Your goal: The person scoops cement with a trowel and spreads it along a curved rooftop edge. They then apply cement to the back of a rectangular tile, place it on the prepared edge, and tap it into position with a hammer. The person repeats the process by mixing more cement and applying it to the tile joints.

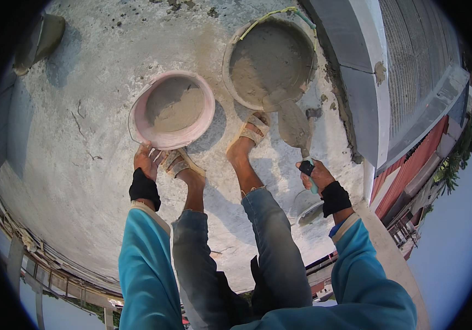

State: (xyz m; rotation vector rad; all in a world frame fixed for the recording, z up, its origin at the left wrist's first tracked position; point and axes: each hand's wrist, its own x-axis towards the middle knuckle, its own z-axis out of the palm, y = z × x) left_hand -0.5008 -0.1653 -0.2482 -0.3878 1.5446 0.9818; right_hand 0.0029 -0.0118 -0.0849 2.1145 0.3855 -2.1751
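My left hand [147, 160] is at the near rim of a pink bucket [206, 124], its fingers closed at the edge where a thin wire handle runs. Grey mortar [178, 104] lies inside this bucket. In my right hand [319, 175] is the green handle of a trowel, with my fingers wrapped round it. The mortar-smeared trowel blade [293, 125] points away from me, its tip by the near rim of a larger round tub [228, 71]. That tub also holds wet grey mortar [269, 60], and a yellow-green rope [263, 17] is tied at its far rim.
A dark mortar-stained bucket [46, 41] lies tipped at the far left. Right of the tub runs a grey ledge [357, 77] beside corrugated roofing [420, 60]. My sandalled feet stand on the concrete floor [82, 181] close to both containers. A shallow round container [310, 213] sits beneath my right wrist.
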